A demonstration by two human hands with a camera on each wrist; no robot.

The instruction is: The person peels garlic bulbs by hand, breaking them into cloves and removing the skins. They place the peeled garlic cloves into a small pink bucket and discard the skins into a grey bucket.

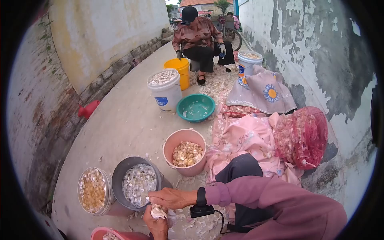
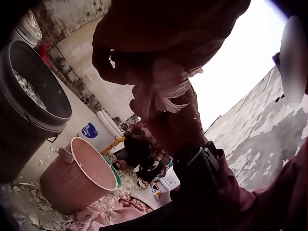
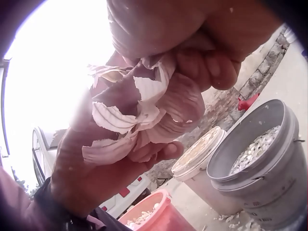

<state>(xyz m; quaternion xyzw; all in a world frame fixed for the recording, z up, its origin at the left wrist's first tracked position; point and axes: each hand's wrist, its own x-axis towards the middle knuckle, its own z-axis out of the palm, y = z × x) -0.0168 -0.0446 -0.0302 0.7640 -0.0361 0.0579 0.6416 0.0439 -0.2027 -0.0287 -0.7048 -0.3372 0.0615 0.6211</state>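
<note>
Both hands meet over a garlic bulb (image 1: 159,212) with loose, torn papery skin. My left hand (image 1: 157,225) grips it from below in the head view, fingers curled round it. Coming in from the right, my right hand (image 1: 172,198) pinches the bulb's upper side. Strips of peeling skin (image 3: 113,118) stand away from the bulb in the right wrist view. Right beside the hands is a grey bucket (image 1: 120,176) holding pale garlic cloves. A pink bucket (image 1: 105,232) with some garlic in it stands just below the hands, partly cut off by the frame.
A white bucket (image 1: 109,200) of cloves stands left, a pink pail (image 1: 192,171) of cloves ahead. Farther off are a green basin (image 1: 196,108), a white pail (image 1: 170,94) and a seated person (image 1: 200,36) near a yellow bucket (image 1: 183,74). A red mesh sack (image 1: 306,138) lies right.
</note>
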